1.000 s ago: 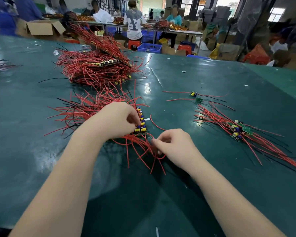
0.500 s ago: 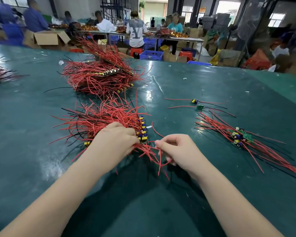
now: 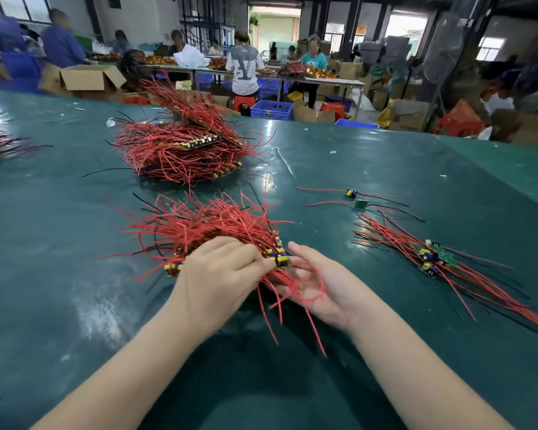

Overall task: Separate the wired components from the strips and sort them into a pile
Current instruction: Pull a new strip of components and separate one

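Left grip (image 3: 218, 271): fingers curled on the strip (image 3: 278, 254), near table (image 3: 75, 305) edge.
Right grip (image 3: 320, 287): palm up, fingers loose beneath red wires (image 3: 292, 285), clasping nothing.
Risk: tangled leads may snag, dragging neighbours away from sorted pile (image 3: 432, 259).

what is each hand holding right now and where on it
The left hand grips the near strip of wired components at its near end, fingers curled over it. The right hand lies palm up, open, under its red wires.

strip (image 3: 278, 254) partly under left hand (image 3: 221, 274) | far workers (image 3: 244, 66) blurred
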